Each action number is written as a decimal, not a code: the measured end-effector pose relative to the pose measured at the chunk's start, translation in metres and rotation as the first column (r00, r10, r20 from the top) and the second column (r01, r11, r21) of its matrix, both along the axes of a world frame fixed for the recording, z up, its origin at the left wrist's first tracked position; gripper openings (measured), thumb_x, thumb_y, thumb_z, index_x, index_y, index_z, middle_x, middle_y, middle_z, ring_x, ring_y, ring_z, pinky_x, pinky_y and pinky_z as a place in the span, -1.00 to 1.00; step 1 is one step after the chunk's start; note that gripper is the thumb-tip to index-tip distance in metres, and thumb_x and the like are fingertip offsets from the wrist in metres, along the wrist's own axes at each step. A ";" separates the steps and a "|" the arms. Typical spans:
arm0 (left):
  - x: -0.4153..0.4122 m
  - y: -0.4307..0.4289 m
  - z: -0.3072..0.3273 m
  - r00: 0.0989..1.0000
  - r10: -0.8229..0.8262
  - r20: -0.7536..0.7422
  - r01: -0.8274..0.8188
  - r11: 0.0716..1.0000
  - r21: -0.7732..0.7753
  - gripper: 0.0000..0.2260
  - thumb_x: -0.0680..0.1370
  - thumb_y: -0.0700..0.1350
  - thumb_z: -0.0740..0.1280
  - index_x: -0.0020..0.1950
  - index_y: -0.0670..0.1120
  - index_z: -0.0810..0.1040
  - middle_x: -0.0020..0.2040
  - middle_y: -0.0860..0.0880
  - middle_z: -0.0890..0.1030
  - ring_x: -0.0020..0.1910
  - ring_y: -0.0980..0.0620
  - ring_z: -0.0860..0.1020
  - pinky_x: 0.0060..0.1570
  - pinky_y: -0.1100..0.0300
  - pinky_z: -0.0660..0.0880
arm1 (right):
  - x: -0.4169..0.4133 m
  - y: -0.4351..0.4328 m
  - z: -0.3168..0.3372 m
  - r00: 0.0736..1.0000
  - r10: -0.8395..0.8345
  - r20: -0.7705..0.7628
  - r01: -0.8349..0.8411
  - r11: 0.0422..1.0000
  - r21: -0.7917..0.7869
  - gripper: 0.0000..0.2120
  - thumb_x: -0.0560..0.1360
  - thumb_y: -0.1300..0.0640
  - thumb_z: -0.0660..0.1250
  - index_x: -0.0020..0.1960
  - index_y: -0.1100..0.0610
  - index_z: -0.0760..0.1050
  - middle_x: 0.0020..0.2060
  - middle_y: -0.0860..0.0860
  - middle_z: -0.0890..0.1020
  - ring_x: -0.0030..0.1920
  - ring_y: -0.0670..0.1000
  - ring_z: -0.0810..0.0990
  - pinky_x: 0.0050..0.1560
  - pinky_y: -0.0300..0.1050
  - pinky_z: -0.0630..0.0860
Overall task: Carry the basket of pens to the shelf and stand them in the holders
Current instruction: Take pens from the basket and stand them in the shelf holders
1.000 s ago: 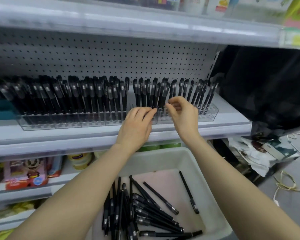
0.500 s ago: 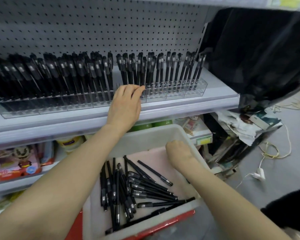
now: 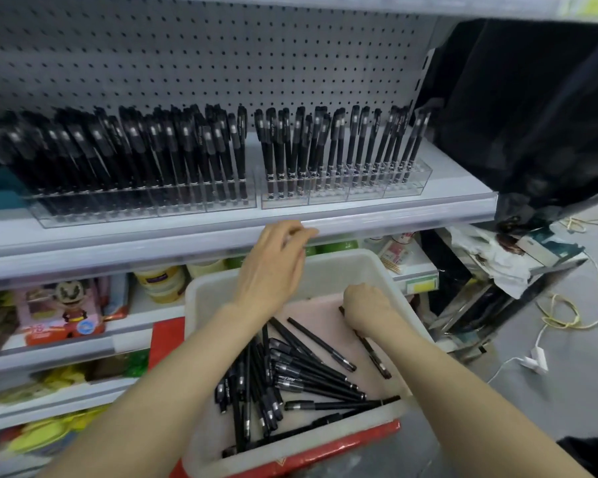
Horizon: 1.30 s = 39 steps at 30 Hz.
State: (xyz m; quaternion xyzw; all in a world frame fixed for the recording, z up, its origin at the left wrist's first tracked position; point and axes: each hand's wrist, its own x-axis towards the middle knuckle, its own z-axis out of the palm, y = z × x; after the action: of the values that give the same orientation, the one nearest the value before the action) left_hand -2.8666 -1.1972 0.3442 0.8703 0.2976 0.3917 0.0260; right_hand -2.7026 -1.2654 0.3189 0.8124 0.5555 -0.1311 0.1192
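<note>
Head view: white basket (image 3: 387,270) sits below the front lip of the shelf (image 3: 394,215), with loose black pens (image 3: 290,377) piled on its pink floor. Right hand (image 3: 368,307) is lowered into the basket, fingers curled down onto a single pen (image 3: 373,353) near the right wall; whether the pen is pinched cannot be told. Left hand (image 3: 273,267) hangs above the basket's far rim, fingers loosely bent and together, empty, just below the shelf edge. Clear holders (image 3: 346,188) on the shelf carry upright pens.
</note>
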 end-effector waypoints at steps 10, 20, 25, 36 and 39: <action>-0.007 -0.023 -0.040 0.952 -0.095 -0.289 -0.096 0.807 -0.582 -0.73 0.63 0.16 0.18 0.19 0.05 0.52 0.01 0.12 0.61 -0.03 0.09 0.56 0.00 0.11 0.51 | -0.003 0.010 0.009 0.439 0.007 -0.898 0.581 0.761 0.289 -0.85 0.55 0.20 0.30 -0.16 0.23 0.46 -0.40 0.13 0.61 -0.46 0.00 0.53 -0.49 -0.19 0.41; -0.001 -0.013 -0.035 0.975 -0.052 -0.215 -0.083 0.815 -0.573 -0.81 0.68 -0.04 0.14 -0.08 0.00 0.47 -0.17 0.04 0.53 -0.16 0.02 0.52 -0.14 0.07 0.45 | 0.001 0.010 -0.002 0.942 0.271 -0.196 0.028 0.521 0.853 -0.71 0.46 0.32 0.33 0.15 0.13 0.52 -0.07 0.04 0.53 -0.19 0.01 0.51 -0.24 -0.11 0.40; 0.002 -0.001 -0.013 0.964 -0.011 -0.266 -0.087 0.932 -0.353 -0.83 0.67 -0.05 0.13 -0.02 -0.01 0.49 -0.15 0.06 0.46 -0.15 0.01 0.50 -0.21 0.13 0.32 | -0.001 0.016 0.005 0.889 0.456 0.036 -0.290 0.501 0.815 -0.81 0.38 0.37 0.38 -0.04 0.20 0.63 -0.12 0.09 0.52 -0.13 0.11 0.51 -0.27 -0.06 0.46; 0.003 0.049 0.063 0.982 0.154 -0.113 -0.141 0.983 0.119 -0.59 0.60 -0.03 0.26 0.41 -0.16 0.43 0.26 -0.12 0.50 0.26 -0.09 0.42 0.26 0.03 0.42 | 0.030 0.041 0.110 0.857 0.360 -0.368 0.199 0.428 0.882 -0.83 0.59 0.12 0.29 0.15 0.04 0.56 -0.16 -0.05 0.64 -0.15 -0.05 0.60 -0.09 -0.07 0.60; 0.004 0.065 0.057 0.962 0.191 -0.194 -0.164 0.976 0.145 -0.58 0.58 -0.05 0.31 0.41 -0.17 0.46 0.27 -0.14 0.51 0.26 -0.14 0.45 0.29 -0.05 0.42 | 0.031 0.055 0.140 0.815 0.376 -0.440 0.294 0.385 0.875 -0.87 0.62 0.11 0.22 0.06 0.04 0.55 -0.21 0.02 0.65 -0.20 -0.05 0.61 -0.17 -0.19 0.58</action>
State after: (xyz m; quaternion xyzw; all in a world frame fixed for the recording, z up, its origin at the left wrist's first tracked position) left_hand -2.8625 -1.1324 0.4013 0.8758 0.3500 0.3182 -0.0959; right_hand -2.6715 -1.2104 0.4589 0.6416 0.5607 -0.0367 -0.5222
